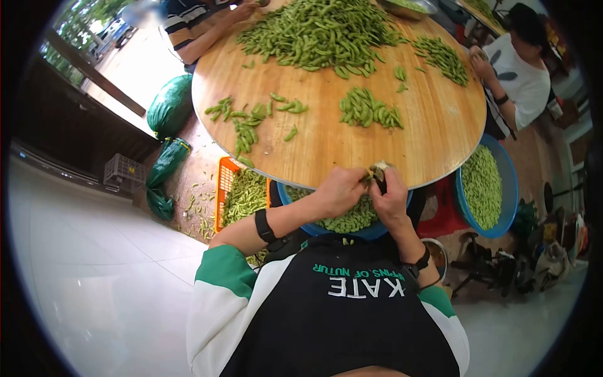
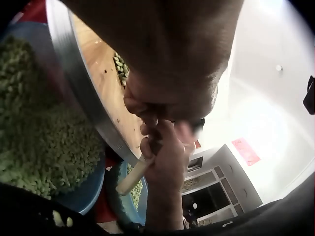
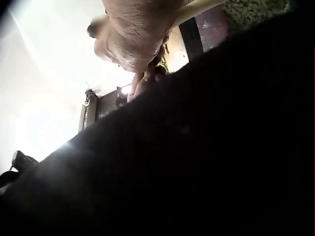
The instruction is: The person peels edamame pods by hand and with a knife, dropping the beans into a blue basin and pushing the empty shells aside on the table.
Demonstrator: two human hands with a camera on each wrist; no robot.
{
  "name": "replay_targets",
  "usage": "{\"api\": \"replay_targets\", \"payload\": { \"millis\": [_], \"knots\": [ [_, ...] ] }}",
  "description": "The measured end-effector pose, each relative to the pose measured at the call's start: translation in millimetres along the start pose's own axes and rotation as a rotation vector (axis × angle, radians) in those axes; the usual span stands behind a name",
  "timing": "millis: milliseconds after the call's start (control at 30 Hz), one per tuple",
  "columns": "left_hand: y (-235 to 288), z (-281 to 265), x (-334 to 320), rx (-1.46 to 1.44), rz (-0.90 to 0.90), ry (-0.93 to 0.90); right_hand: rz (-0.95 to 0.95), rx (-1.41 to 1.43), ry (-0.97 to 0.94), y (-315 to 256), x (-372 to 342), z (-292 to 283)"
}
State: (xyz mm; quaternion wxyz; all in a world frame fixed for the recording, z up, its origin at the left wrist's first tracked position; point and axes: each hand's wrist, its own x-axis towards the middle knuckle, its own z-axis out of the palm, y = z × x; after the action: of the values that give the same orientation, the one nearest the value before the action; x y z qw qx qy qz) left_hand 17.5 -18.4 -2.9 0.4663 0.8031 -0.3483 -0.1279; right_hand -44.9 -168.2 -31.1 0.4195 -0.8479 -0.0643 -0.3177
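Both hands meet just past the round table's near edge. The left hand (image 1: 341, 190) has its fingers curled and pinches a small greenish thing (image 3: 164, 58), too blurred to identify, at the right fingertips. Curled round a pale, stick-like handle (image 2: 132, 178), the right hand (image 1: 391, 196) is close beside it; the handle's far end is hidden in the grip. A blue basin (image 1: 374, 235) of shelled green beans (image 1: 345, 221) lies below the hands. On the table (image 1: 301, 151), a small pile of green pods (image 1: 367, 108) is beyond them.
A large pod heap (image 1: 320, 31) covers the table's far part, with scattered pods (image 1: 246, 133) at left. An orange crate (image 1: 220, 195) stands at lower left, a second blue basin (image 1: 512, 188) at right. Two people sit around the table. Green sacks (image 1: 171, 107) lie on the floor.
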Motion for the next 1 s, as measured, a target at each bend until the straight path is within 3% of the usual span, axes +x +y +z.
{"api": "replay_targets", "payload": {
  "millis": [133, 300, 367, 467, 533, 567, 600, 633, 667, 700, 933, 1000],
  "knots": [
    [-0.1, 0.3, -4.6, 0.033, 0.048, 0.053, 0.055, 0.019, -0.025, -2.6, 1.8, 4.5],
    [-1.5, -7.4, -10.9, 0.027, 0.044, 0.01, 0.268, 0.153, -0.058, 2.0, 4.2, 9.8],
    [-8.4, -9.6, -16.5, 0.177, 0.161, 0.033, 0.279, 0.178, -0.091, -2.3, 6.8, 4.7],
    [-30.3, -45.7, -10.5, 0.373, 0.208, 0.292, 0.266, 0.143, -0.135, -15.1, 4.3, -9.4],
    [-32.9, -71.4, -0.9, 0.677, 0.05, 0.284, 0.246, 0.304, -0.368, -14.6, 0.1, -14.0],
    [-34.2, -65.6, 6.5, 0.64, 0.018, 0.232, 0.261, 0.291, -0.344, -12.2, -2.1, -13.5],
    [-35.7, -65.2, 15.9, 0.633, 0.04, 0.212, 0.112, 0.245, -0.337, -8.3, -5.0, -10.9],
    [-38.3, -69.5, 26.8, 0.7, 0.205, 0.277, -0.038, 0.201, -0.336, -5.9, -6.7, -9.8],
    [-41.3, -71.7, 39.1, 0.763, 0.367, 0.346, -0.027, 0.194, -0.324, -5.3, -7.0, -11.4],
    [-52.1, -63.8, 55.5, 0.616, 0.395, 0.29, 0.016, 0.191, -0.322, -4.8, -7.0, -13.3],
    [-58.1, -10.0, 140.7, 0.544, 0.32, 0.186, 0.322, 0.34, -0.223, -0.3, -12.4, -25.4],
    [-61.7, -1.3, 146.0, 0.805, 0.34, 0.228, 0.308, 0.338, -0.211, 3.0, -14.6, -30.0]
  ]
}}
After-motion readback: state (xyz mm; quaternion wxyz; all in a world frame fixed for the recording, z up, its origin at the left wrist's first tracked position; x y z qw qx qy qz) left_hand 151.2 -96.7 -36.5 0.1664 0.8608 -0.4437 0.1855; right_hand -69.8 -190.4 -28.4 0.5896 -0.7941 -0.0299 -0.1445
